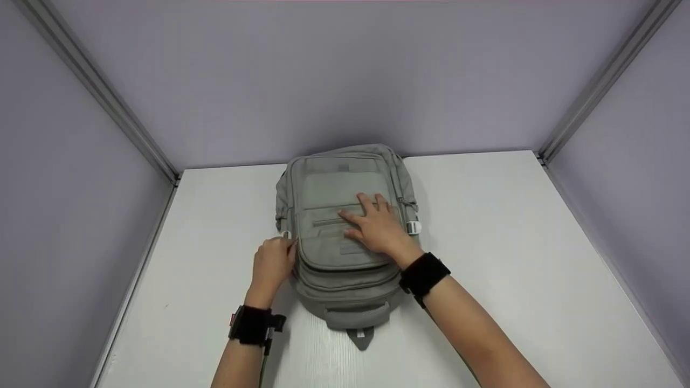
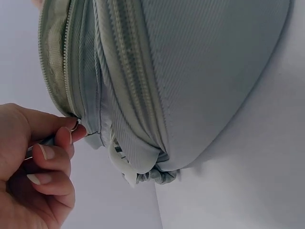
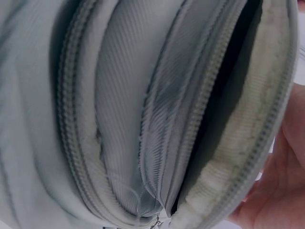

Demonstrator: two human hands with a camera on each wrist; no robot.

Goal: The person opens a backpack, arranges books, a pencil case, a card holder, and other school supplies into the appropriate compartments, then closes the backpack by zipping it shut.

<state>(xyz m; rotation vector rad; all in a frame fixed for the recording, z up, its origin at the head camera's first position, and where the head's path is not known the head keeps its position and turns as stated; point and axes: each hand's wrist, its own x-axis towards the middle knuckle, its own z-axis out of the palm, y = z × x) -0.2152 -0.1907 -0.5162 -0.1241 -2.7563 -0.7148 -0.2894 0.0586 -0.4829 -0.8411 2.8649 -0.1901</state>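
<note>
A grey-green backpack (image 1: 339, 188) lies front side up, its top handle (image 1: 358, 316) toward the person. At its left edge my left hand (image 1: 272, 261) pinches a small metal zipper pull (image 2: 75, 125) between thumb and finger. The zipper's toothed tape (image 2: 66, 67) runs up from there in the left wrist view. Spread over the front panel, my right hand (image 1: 377, 229) presses on it with extended fingers. In the right wrist view the front compartment gapes, showing its pale lining (image 3: 238, 129). Another zipper (image 3: 69, 105), behind it, has its teeth together.
The backpack is on a white table (image 1: 485, 226) with grey panels (image 1: 345, 75) behind and at both sides. A white buckle (image 1: 414, 228) sits on the bag's right side. A pointed grey tab (image 1: 361, 339) sticks out below the handle.
</note>
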